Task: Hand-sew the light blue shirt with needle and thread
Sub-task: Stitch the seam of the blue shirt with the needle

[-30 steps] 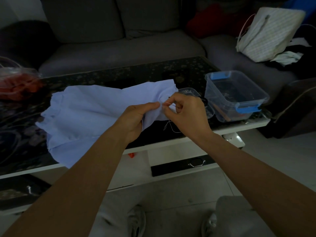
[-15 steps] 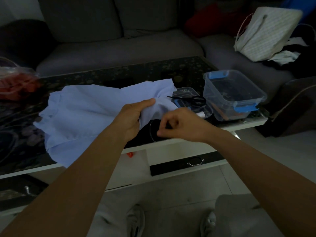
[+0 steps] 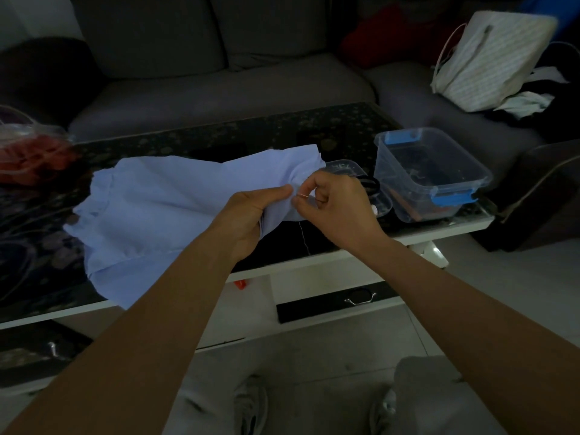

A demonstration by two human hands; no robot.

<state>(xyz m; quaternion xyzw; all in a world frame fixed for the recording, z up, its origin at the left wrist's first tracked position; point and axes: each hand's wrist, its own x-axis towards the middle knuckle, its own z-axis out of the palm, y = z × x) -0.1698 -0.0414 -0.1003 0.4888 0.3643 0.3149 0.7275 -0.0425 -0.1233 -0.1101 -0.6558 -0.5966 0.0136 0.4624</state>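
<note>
Blue shirt [image 3: 163, 202] edge pinched between hands [image 3: 251, 211].

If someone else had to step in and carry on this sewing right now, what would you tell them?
Left hand grips a bunched fold of the light blue shirt; the rest lies on the table.
Right hand pinches the needle at that fold; thread hangs below.
Stitches done: too small to tell.
Left: push the needle through, pull the thread taut, repeat.
</note>
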